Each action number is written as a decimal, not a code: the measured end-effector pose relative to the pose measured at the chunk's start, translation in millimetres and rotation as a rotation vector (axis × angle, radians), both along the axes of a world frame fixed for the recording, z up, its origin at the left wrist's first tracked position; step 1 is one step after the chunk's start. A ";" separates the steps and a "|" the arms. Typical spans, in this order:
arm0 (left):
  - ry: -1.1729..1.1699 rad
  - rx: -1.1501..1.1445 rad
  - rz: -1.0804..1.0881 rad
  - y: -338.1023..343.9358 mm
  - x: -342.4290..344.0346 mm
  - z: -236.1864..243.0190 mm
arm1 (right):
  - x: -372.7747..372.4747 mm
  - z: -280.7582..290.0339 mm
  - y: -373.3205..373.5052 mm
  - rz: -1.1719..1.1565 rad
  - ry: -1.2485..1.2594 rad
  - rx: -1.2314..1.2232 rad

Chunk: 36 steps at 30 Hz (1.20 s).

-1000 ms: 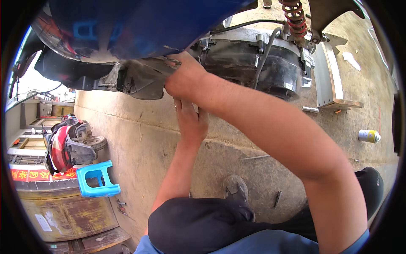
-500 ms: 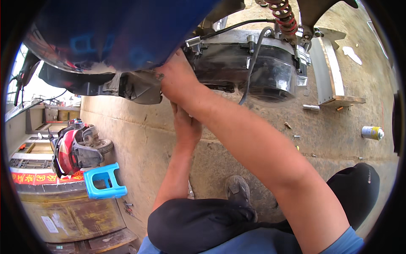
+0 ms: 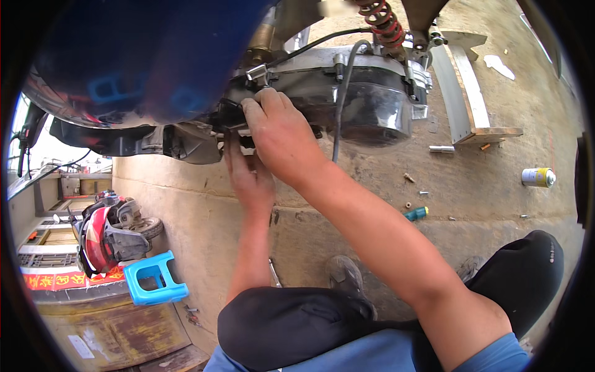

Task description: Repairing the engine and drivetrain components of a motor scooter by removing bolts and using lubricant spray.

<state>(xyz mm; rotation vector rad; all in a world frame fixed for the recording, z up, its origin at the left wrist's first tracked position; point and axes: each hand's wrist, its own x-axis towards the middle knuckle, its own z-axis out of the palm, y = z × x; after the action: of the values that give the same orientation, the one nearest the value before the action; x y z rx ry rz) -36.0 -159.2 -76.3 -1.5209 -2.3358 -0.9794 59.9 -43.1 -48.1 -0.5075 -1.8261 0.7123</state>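
Observation:
A scooter with a dark blue glossy body panel fills the upper left, its black engine casing exposed beside it. My right hand is at the casing's front end, its fingers curled against a dark part there; what lies under the fingertips is hidden. Below it, my left hand reaches up to the scooter's underside with fingers stretched upward, and nothing shows in its palm. A grey hose bends down over the casing. A red coil spring stands at the casing's rear.
On the concrete floor to the right lie a green-handled tool, a metal socket, several small bolts and a spray can. A wooden-edged metal stand is behind them. At left are a blue stool and a red scooter.
My right hand has come out from behind the blue panel to the casing's front end, its fingers now visible. My left hand has shifted slightly left. The view has turned a little.

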 end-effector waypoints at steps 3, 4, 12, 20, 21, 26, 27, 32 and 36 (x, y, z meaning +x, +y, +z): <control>0.062 0.049 0.042 5.3 2.0 2.5 | 1.1 0.6 9.4 -0.053 -0.030 -0.021; 0.064 0.035 0.018 6.3 1.3 3.6 | 0.6 5.7 12.5 -0.043 -0.112 -0.029; -0.027 -0.031 -0.031 23.2 -2.8 23.1 | 2.8 7.9 15.9 -0.017 -0.277 0.018; 0.229 -0.090 -0.045 16.7 -9.9 25.3 | 22.3 -6.0 -13.9 -0.004 -0.009 0.043; 0.226 -0.088 -0.045 15.4 -5.4 24.5 | 24.6 -8.7 -18.5 -0.003 -0.012 0.045; 0.379 -0.030 -0.122 0.7 17.3 12.5 | 35.2 -19.8 -34.7 0.126 0.026 0.015; 0.372 -0.026 -0.118 -6.4 17.6 2.9 | 38.4 -24.6 -38.1 0.129 0.019 0.018; 0.332 -0.086 -0.098 -56.0 23.7 -61.3 | 56.3 -34.6 -61.4 0.376 -0.277 0.066; 0.274 -0.301 -0.133 -85.9 65.7 -135.8 | 72.0 -46.5 -76.6 0.533 -0.488 0.112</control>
<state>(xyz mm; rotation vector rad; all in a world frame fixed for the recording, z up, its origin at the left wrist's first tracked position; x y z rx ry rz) 29.7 -245.0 -212.1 -1.8078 -2.2817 -0.4179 131.9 -119.7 -94.5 -0.1123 -2.4893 0.8842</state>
